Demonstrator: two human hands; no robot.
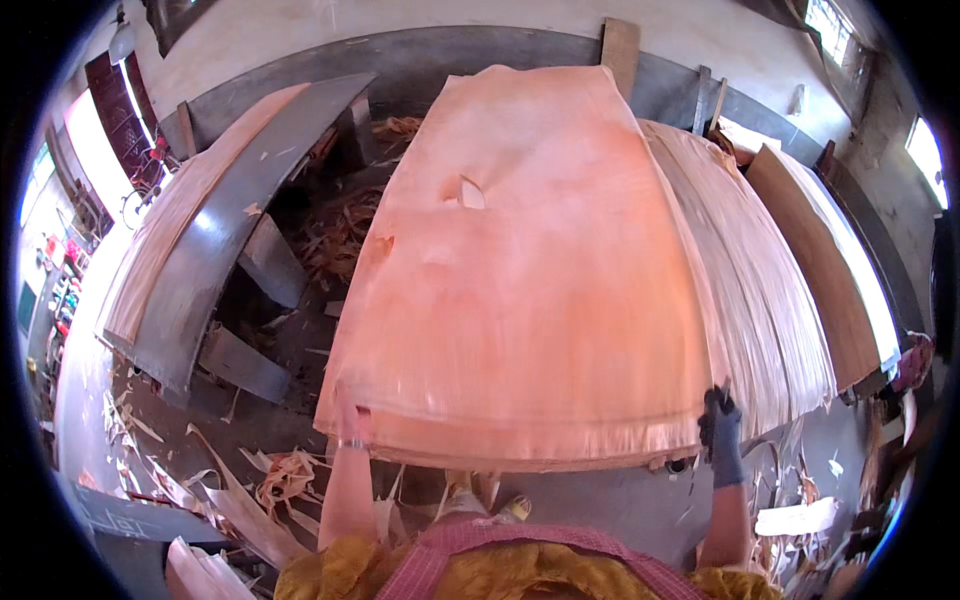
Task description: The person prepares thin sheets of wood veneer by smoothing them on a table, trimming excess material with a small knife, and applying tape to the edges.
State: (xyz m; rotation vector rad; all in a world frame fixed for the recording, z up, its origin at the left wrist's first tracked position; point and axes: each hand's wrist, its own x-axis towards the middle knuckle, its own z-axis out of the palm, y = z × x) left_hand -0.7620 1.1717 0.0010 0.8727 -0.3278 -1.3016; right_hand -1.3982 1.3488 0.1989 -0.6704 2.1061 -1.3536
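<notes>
A broad pinkish-orange wood veneer sheet (pixel 540 270) lies over a stack in front of me, its surface slightly rippled, with a small tear near the upper left. At its near left corner my left hand (pixel 352 422), bare, is closed on the sheet's edge; motion blurs its fingers against the wood. My right hand (pixel 719 425) wears a dark glove and is closed at the near right corner of the same sheet. Its fingertips are partly smeared. Beneath the front edge shows the layered stack (pixel 560 450).
Paler veneer sheets (pixel 750 270) lie along the right side, beside a brown board (pixel 815 270). At left stands a long grey bench (pixel 210 220) bearing a veneer strip (pixel 190 225). Veneer scraps (pixel 290 480) litter the floor. A grey wall (pixel 480 50) runs behind.
</notes>
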